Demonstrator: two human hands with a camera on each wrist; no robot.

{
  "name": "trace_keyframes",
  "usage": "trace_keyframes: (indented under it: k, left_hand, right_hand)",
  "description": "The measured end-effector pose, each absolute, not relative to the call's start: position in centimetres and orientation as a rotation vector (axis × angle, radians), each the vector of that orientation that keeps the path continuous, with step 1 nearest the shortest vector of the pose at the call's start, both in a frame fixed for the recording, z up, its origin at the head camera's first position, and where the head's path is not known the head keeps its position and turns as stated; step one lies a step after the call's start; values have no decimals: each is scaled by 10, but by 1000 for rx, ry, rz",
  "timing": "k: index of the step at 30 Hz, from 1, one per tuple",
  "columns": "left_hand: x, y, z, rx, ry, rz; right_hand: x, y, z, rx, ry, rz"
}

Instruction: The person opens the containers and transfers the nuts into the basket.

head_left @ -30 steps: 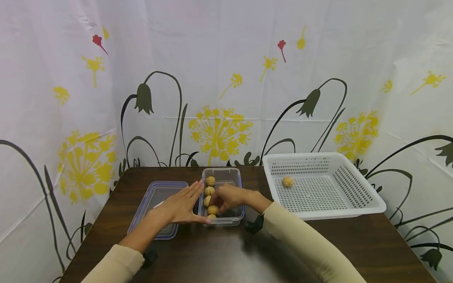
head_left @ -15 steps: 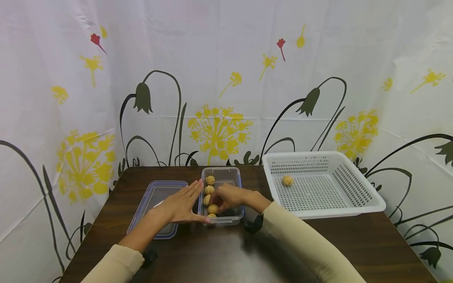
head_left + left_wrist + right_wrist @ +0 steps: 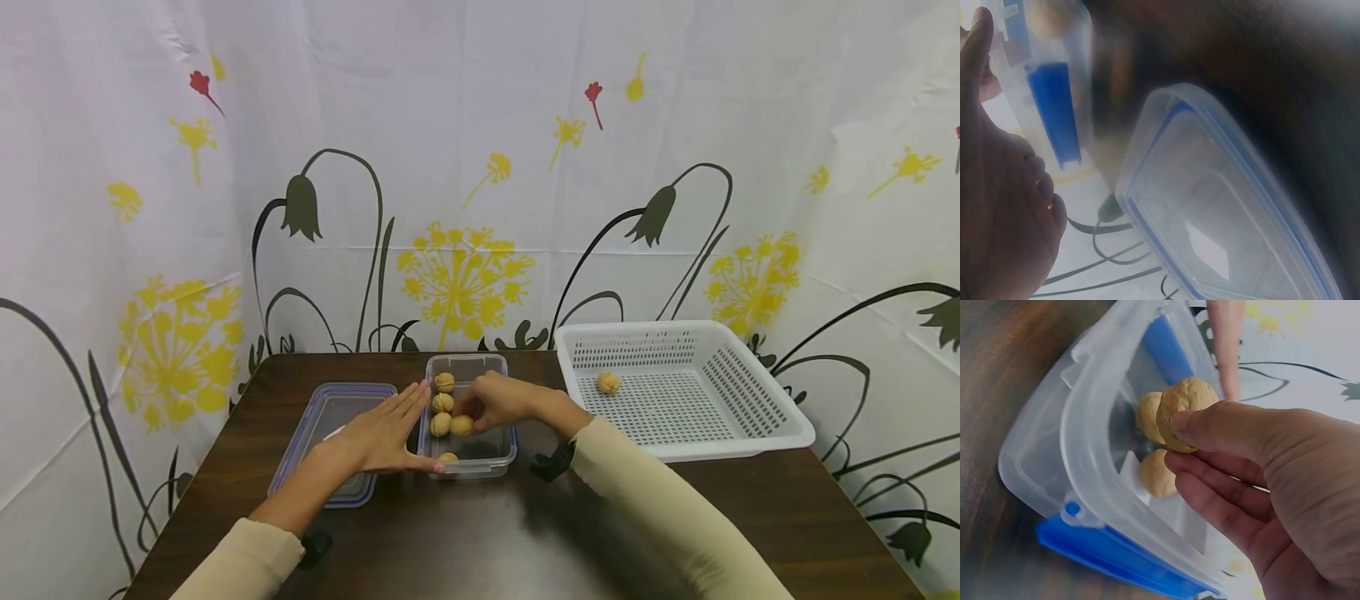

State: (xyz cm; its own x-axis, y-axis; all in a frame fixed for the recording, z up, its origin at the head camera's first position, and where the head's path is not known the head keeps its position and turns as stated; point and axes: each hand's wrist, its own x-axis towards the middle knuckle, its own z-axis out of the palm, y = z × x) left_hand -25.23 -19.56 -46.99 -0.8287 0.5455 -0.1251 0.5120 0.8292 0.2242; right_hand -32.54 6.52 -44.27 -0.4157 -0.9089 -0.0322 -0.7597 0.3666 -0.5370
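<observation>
Dark wooden table (image 3: pixel 465 533), with a white perforated basket (image 3: pixel 757 400) at the right holding a single walnut (image 3: pixel 608 382) near its far left corner. Left of centre, a clear lid with a blue rim (image 3: pixel 330 433) lying flat. Between lid and basket, a clear container (image 3: pixel 480 450) with walnuts lined along its left wall. Left hand (image 3: pixel 382 437) flat, fingers straight and together, resting against the container's left side and steadying it; in the left wrist view only the palm and thumb beside the container wall and the lid (image 3: pixel 1222 219) can be made out. Right hand (image 3: pixel 498 402) over the container, thumb and fingertips pinching one walnut (image 3: pixel 461 425), raised just above its neighbours; clearer in the right wrist view, where the pinched walnut (image 3: pixel 1184 411) sits between thumb and forefinger above two others. Probably best to keep the pinch firm on the round shell, lift straight up clear of the rim before swinging sideways, and hold the flat hand braced so the light container does not slide or tip.
</observation>
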Motion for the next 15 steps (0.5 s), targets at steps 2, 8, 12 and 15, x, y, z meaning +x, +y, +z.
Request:
trace_keyframes:
  k: [2, 8, 12, 15]
  left_hand:
    - [-253, -196, -470, 821, 2834, 261]
    - [-247, -193, -459, 826, 2827, 287]
    - [-246, -193, -461, 846, 2825, 314]
    - [-245, -193, -459, 856, 2821, 320]
  right_hand:
    - [-327, 68, -439, -1462, 2307, -656]
    - [-329, 77, -433, -1449, 2293, -687]
    - [-330, 84, -428, -1468, 2281, -727]
    - [-331, 92, -423, -1473, 2290, -753]
